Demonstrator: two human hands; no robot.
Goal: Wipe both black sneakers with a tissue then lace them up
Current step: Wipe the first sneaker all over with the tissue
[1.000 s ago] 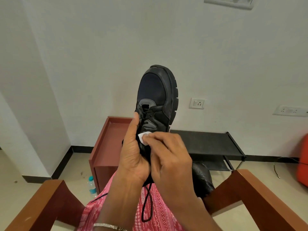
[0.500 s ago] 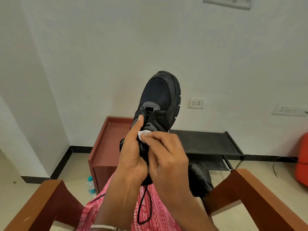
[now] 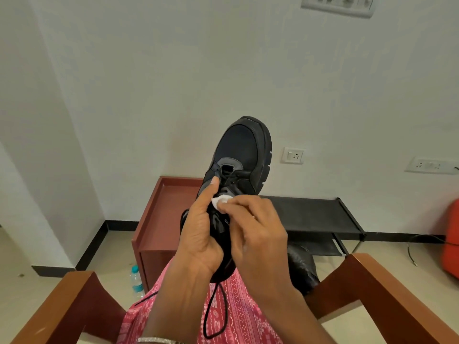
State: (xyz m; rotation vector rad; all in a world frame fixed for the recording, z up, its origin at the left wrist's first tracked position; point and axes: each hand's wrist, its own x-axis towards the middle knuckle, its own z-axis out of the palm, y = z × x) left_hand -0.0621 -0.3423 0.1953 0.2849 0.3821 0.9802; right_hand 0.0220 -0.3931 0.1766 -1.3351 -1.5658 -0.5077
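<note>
A black sneaker (image 3: 244, 155) is held up in front of me, toe pointing up and away. My left hand (image 3: 201, 234) grips its heel and side, thumb stretched up along the lacing. My right hand (image 3: 258, 229) pinches a small white tissue (image 3: 220, 201) against the tongue area. A loose black lace (image 3: 216, 311) hangs down from the shoe over my pink patterned lap. Behind my right forearm lies a second black object (image 3: 301, 266), mostly hidden; I cannot tell whether it is the other sneaker.
Wooden chair arms (image 3: 387, 294) frame me on both sides. A red-brown cabinet (image 3: 161, 219) and a low black rack (image 3: 315, 214) stand against the white wall. A water bottle (image 3: 136, 281) stands on the floor. An orange object (image 3: 452, 239) is at the right edge.
The sneaker has dropped slightly and tilted to the right. My right hand keeps the tissue on the tongue area, shifting a little. The hanging lace loop swings.
</note>
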